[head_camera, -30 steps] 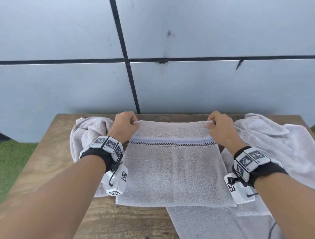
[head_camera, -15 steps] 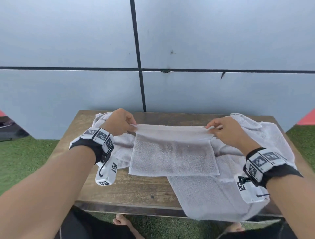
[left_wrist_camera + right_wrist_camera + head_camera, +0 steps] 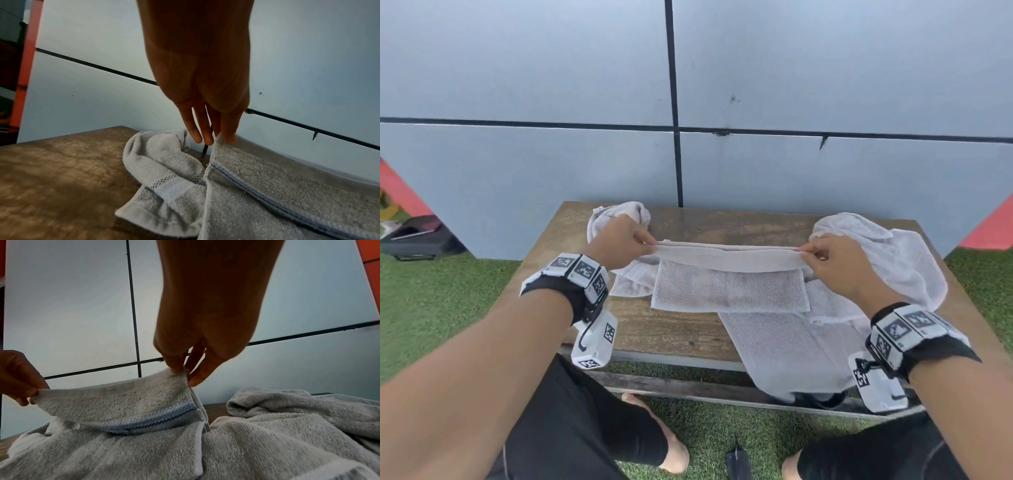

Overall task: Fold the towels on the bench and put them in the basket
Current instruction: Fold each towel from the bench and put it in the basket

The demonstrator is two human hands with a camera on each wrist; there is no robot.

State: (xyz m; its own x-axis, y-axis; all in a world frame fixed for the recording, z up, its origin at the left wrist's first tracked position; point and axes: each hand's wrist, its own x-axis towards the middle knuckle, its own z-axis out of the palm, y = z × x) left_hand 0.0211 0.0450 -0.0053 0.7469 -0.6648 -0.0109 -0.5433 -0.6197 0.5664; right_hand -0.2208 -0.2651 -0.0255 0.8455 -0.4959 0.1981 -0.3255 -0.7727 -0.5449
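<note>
A grey folded towel (image 3: 729,287) with a blue woven stripe (image 3: 156,420) lies on the wooden bench (image 3: 664,329). My left hand (image 3: 619,241) pinches its far left corner, seen again as the left hand (image 3: 213,129) at the towel's edge (image 3: 267,175). My right hand (image 3: 825,255) pinches the far right corner, shown close up as the right hand (image 3: 185,369). Both hands hold the far edge raised and taut above the lower layer. No basket is in view.
A crumpled towel (image 3: 619,214) sits at the bench's far left. A larger heap of towels (image 3: 876,260) fills the right side, one of them hanging over the front edge (image 3: 791,359). A grey panelled wall (image 3: 688,102) stands behind; green turf (image 3: 431,308) surrounds. My knees are under the bench.
Both hands have lifted the towel's far edge and drawn it toward me, so the visible lower layer is shorter. The head view has pulled back and tilted down.
</note>
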